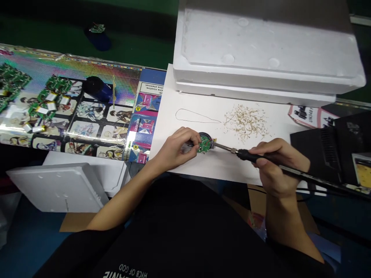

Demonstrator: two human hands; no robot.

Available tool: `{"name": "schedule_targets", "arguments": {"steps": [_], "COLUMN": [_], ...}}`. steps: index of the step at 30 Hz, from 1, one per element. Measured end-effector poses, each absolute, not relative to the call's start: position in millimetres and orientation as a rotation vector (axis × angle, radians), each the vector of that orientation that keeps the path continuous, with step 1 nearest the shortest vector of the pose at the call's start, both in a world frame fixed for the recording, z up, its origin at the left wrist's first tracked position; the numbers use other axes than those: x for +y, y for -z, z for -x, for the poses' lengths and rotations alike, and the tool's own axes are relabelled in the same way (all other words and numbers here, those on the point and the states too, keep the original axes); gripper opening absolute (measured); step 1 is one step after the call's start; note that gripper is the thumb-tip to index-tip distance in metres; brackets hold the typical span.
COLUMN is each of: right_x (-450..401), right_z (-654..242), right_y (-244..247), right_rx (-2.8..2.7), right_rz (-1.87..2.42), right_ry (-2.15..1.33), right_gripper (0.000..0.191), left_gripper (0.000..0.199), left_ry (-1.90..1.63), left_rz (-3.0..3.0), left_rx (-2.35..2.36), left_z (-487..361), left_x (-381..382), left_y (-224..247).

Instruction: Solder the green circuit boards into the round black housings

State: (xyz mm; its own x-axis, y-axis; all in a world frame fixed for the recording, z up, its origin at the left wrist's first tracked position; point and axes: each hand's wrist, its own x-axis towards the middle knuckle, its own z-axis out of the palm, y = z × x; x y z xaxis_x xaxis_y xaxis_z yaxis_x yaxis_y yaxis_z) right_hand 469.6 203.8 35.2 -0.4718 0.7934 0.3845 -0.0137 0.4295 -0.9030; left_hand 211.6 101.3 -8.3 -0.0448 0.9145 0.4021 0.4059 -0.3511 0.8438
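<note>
A round green circuit board [205,143] in a dark round housing lies on white paper in front of me. At its left edge my left hand [182,147] is closed, thumb and index finger pinched together; what sits between the fingertips is too small to make out. My right hand [279,164] grips a soldering iron [246,155] by its black handle. The iron's metal tip points left and reaches the board's right edge. Above the board, a thin wire loop [191,116] rests on the paper, beside a scatter of small tan bits [249,121].
White foam boxes [261,50] stand behind the paper. To the left are several circuit boards with small cells [50,102] and a dark blue cup-like object [97,88] on printed sheets. A black device [315,150] and a yellow sponge [363,173] are at right. A foam lid [58,187] sits lower left.
</note>
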Motion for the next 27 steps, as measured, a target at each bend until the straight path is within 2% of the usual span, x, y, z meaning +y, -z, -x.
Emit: {"name": "schedule_targets", "arguments": {"steps": [4, 8, 9, 11, 13, 14, 16, 18, 27], "right_x": [197.8, 184.1, 180.2, 173.3, 168.2, 166.5, 164.4, 163.9, 183.3], "right_z": [-465.1, -452.1, -448.0, -438.9, -429.8, -425.6, -418.7, -414.4, -417.0], "right_y": [-46.6, -43.1, -39.0, -28.7, -17.8, -12.7, -3.4, 3.8, -1.4], "right_rx": [-1.550, -1.566, -1.589, -1.662, -1.798, -1.876, -2.002, -2.056, -2.177], "right_rz": [0.746, 0.668, 0.657, 0.650, 0.654, 0.663, 0.685, 0.693, 0.636], "right_ry": [-1.180, -1.373, -1.362, -1.216, -1.022, -0.948, -0.857, -0.817, -0.836], "right_gripper": [0.015, 0.046, 0.047, 0.035, 0.014, 0.014, 0.036, 0.048, 0.041], "left_gripper": [0.016, 0.016, 0.016, 0.016, 0.015, 0.015, 0.013, 0.011, 0.005], "left_ry": [-1.386, -1.388, -1.388, -1.386, -1.390, -1.393, -1.395, -1.390, -1.461], "left_rz": [-1.763, -1.779, -1.784, -1.794, -1.806, -1.812, -1.817, -1.813, -1.796], "left_rx": [1.400, 1.408, 1.413, 1.420, 1.424, 1.423, 1.423, 1.430, 1.397], "left_z": [-211.5, -211.3, -211.3, -211.4, -211.6, -211.7, -211.8, -211.7, -209.1], "left_x": [100.9, 100.9, 101.0, 101.1, 101.4, 101.5, 101.5, 101.2, 102.6], "left_y": [7.6, 7.5, 7.5, 7.8, 8.4, 8.7, 9.0, 8.8, 8.1]}}
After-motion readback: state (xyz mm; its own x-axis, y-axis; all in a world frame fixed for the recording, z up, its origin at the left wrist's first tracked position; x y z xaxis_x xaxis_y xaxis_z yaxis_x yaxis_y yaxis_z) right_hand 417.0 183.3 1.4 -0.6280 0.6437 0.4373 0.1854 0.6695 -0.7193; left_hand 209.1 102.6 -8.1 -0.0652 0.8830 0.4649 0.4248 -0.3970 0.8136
